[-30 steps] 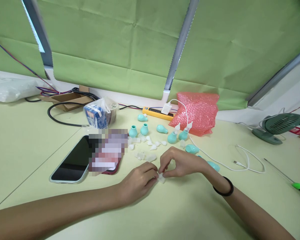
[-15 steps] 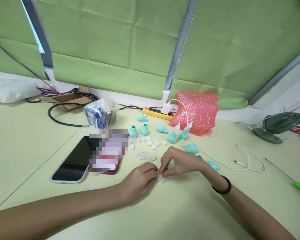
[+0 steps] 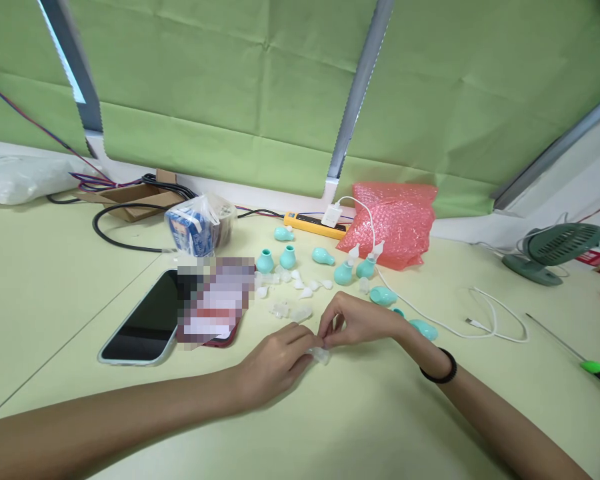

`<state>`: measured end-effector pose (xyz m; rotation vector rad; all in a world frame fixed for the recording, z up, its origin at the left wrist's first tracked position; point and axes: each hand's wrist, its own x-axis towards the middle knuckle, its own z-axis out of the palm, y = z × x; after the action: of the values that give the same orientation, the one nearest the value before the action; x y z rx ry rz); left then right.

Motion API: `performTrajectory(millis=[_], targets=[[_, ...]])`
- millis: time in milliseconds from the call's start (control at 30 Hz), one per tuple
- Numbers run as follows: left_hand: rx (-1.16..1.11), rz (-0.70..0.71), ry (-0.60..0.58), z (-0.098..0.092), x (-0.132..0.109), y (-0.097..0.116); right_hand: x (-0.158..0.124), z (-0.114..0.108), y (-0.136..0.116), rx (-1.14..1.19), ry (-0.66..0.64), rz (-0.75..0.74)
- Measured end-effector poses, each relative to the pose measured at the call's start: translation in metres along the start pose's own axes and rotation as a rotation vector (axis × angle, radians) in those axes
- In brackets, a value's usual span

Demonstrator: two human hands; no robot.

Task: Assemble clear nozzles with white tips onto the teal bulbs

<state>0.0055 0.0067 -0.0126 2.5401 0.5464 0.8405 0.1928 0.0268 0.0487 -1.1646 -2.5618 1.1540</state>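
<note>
My left hand (image 3: 275, 363) and my right hand (image 3: 357, 322) meet at the middle of the pale green table (image 3: 360, 420), both pinching one small clear plastic piece (image 3: 321, 354) between their fingertips. My right wrist wears a black band (image 3: 437, 367). Just beyond the hands lie several loose clear plastic tips (image 3: 300, 288) and several teal rubber bulbs (image 3: 287, 257); two of the bulbs (image 3: 344, 271) stand with clear tips fitted. Another teal bulb (image 3: 423, 328) lies by my right wrist.
A dark phone (image 3: 143, 323) and a blurred red item lie to the left. A wrapped blue packet (image 3: 199, 225), cardboard box (image 3: 130, 198), black cables, yellow power strip (image 3: 313, 225), pink bubble wrap (image 3: 395, 223), white charging cable (image 3: 480, 317), green fan (image 3: 555, 250) and green-handled screwdriver (image 3: 597, 373) surround the area.
Both hands stay together on the clear piece, shifting slightly; my right fingers have turned and the piece now shows a little more between the fingertips.
</note>
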Motion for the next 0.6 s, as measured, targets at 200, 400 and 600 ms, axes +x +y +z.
performTrajectory(millis=[200, 400, 600], targets=[[0.012, 0.039, 0.027, 0.0008, -0.0005, -0.001, 0.0002, -0.0016, -0.0007, 0.013, -0.012, 0.018], [-0.008, 0.037, 0.018, -0.0001, -0.0003, 0.0017, 0.0004, -0.0018, 0.0, 0.035, -0.023, 0.032], [-0.002, 0.057, 0.038, -0.0002, 0.001, 0.001, 0.0013, -0.0016, 0.003, 0.081, -0.03, 0.025]])
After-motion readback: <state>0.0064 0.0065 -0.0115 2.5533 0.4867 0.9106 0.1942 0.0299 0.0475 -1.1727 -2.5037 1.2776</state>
